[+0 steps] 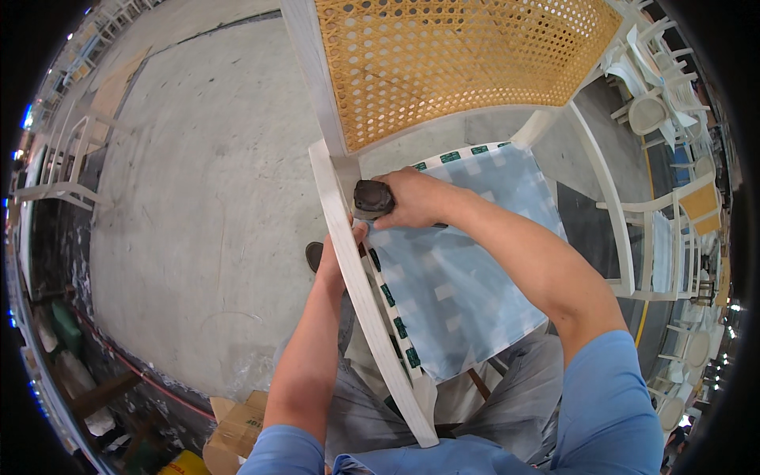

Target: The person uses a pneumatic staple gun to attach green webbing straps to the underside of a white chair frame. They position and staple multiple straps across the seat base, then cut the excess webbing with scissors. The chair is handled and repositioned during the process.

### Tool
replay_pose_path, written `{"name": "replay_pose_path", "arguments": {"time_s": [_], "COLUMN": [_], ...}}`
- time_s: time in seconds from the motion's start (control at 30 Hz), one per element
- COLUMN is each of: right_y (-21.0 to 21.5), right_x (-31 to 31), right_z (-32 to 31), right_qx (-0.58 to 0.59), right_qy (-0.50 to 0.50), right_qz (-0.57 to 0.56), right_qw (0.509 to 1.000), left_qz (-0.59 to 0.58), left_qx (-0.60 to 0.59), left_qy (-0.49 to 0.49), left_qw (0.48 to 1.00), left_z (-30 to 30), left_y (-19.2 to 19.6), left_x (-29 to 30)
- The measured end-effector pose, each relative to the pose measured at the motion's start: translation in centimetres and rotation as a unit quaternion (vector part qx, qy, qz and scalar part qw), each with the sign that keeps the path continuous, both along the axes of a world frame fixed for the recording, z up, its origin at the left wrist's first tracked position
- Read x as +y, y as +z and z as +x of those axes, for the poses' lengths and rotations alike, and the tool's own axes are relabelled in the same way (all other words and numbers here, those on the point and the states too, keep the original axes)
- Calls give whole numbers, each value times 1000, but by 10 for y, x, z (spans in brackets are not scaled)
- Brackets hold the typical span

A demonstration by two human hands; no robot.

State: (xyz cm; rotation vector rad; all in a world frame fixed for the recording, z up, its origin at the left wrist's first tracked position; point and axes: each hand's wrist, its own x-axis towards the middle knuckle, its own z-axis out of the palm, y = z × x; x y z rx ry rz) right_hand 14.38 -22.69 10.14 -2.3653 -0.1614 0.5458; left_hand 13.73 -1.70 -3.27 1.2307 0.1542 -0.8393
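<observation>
A white wooden armchair stands before me, with a woven cane backrest (443,63) and a seat under a translucent blue cover (467,293). Green-and-white strips (400,326) run along the seat's edge. Wrapped round a dark, blocky tool (373,199) is my right hand (416,198), at the seat's rear left corner; the tool's working end is hidden beneath. My left hand (360,232) reaches under the left armrest (352,245) to the same corner. Its fingertips show closed just below the tool, and what they pinch is hidden.
Further white chairs stand at right, one with a cane back (701,207), and a chair frame (67,170) is at far left. An opened cardboard box (237,431) sits at lower left. Grey concrete floor (198,198) stretches left of the armchair.
</observation>
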Motion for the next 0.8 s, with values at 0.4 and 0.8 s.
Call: {"name": "replay_pose_path", "arguments": {"time_s": [0.4, 0.8], "right_y": [3, 46], "right_x": [2, -24], "right_z": [1, -38], "right_qx": [6, 88], "right_qy": [7, -78], "right_qz": [-33, 27], "right_qw": [999, 993], "left_qz": [-9, 113], "left_qx": [2, -108], "left_qy": [-30, -32], "left_qw": [1000, 987], "left_z": [1, -66], "left_y": [-5, 33], "left_x": [1, -18]}}
